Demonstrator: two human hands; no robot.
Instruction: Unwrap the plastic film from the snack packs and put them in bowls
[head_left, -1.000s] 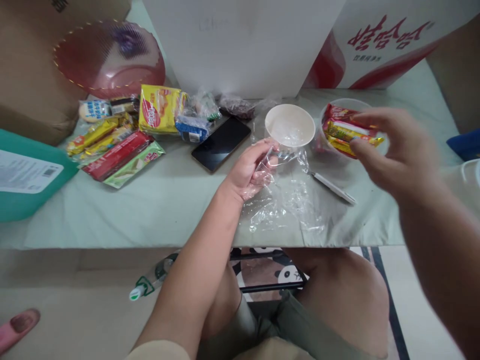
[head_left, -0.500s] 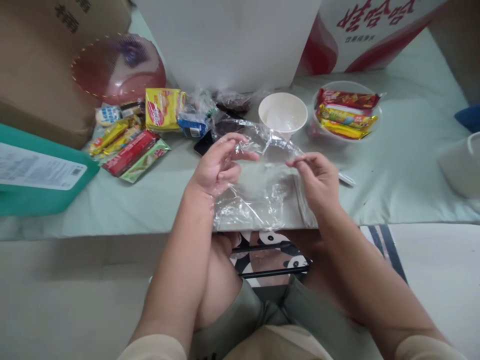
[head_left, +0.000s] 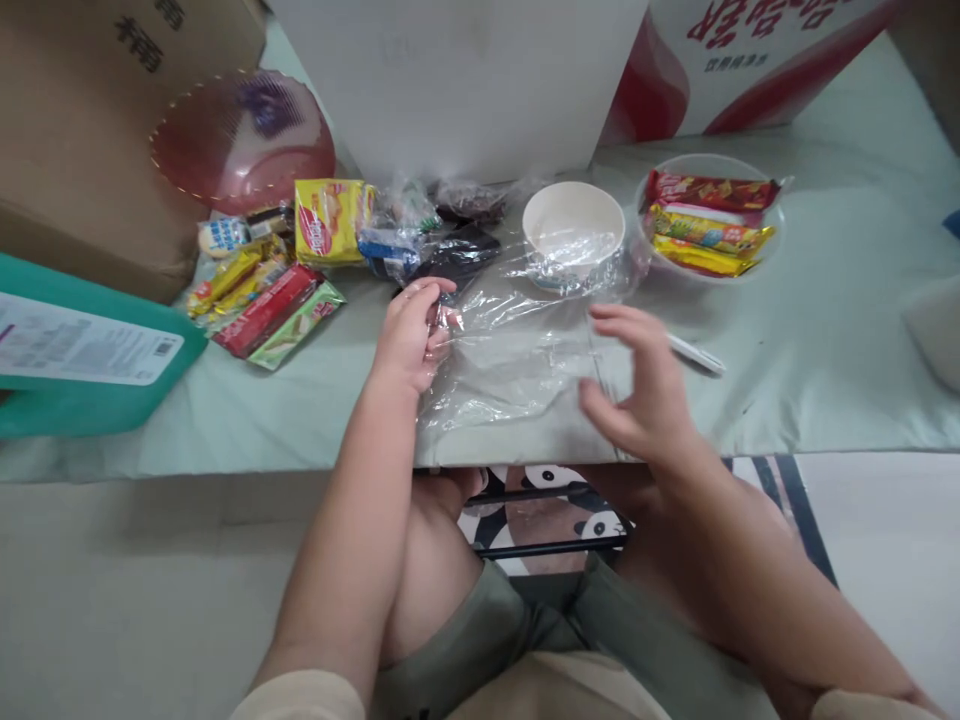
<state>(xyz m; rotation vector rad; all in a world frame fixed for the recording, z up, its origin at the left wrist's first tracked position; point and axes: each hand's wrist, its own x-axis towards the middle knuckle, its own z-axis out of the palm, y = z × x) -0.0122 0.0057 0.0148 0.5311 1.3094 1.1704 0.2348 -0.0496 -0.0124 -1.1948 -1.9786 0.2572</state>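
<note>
A clear plastic bag (head_left: pixel 510 375) lies spread between my hands, its far edge reaching up against the white bowl (head_left: pixel 574 215). My left hand (head_left: pixel 420 330) is closed on the bag's left edge, fingers curled in. On the other side, my right hand (head_left: pixel 637 385) is open, thumb and fingers apart, just beside the bag's right edge. A white stick-like item (head_left: pixel 696 355) lies behind the right hand. Beyond the left hand is a dark item (head_left: pixel 457 255), partly covered by the clear plastic.
Several wrapped snacks (head_left: pixel 266 310) lie at left, near a yellow packet (head_left: pixel 330 222). A clear tub (head_left: pixel 709 265) holds more snacks. A red translucent bowl (head_left: pixel 244 140), a teal container (head_left: pixel 97 350), a brown carton (head_left: pixel 90 120) and a white box (head_left: pixel 465 80) stand around.
My right hand has let go of the bag's edge and its fingers have spread. The left hand has shifted slightly left and closed on the bag, which now lies flatter and wider.
</note>
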